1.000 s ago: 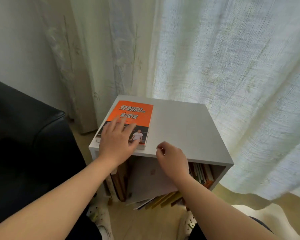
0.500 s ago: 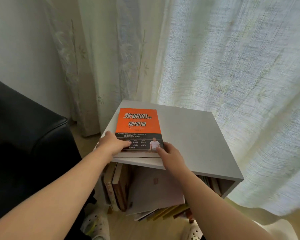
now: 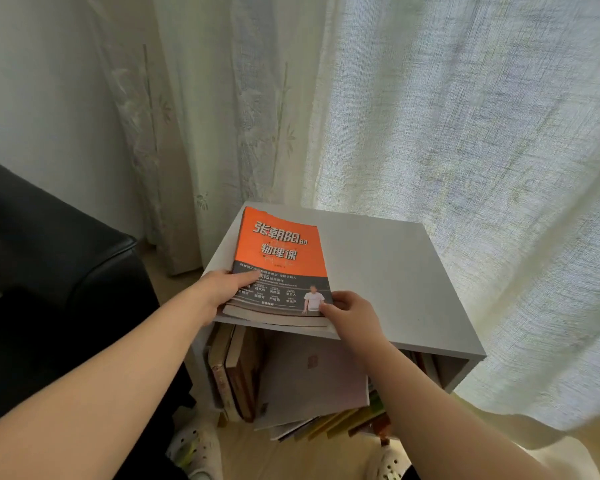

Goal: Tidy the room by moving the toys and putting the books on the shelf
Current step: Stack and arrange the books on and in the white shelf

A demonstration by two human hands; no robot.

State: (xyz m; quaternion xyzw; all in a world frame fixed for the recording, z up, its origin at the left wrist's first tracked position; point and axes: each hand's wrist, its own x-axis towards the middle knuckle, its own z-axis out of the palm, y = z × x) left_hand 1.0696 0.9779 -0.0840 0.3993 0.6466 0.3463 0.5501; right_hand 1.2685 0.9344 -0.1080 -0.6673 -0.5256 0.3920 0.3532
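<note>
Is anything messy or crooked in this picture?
Yes. Inside the shelf, a pale booklet leans crooked, and thin yellow books under it poke out past the front. The upright books beside them look tidy.

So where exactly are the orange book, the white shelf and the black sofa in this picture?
orange book (image 3: 280,249), head view, on the orange upper half of its cover.
white shelf (image 3: 390,282), head view, on the bare top board.
black sofa (image 3: 52,240), head view, on its armrest.
</note>
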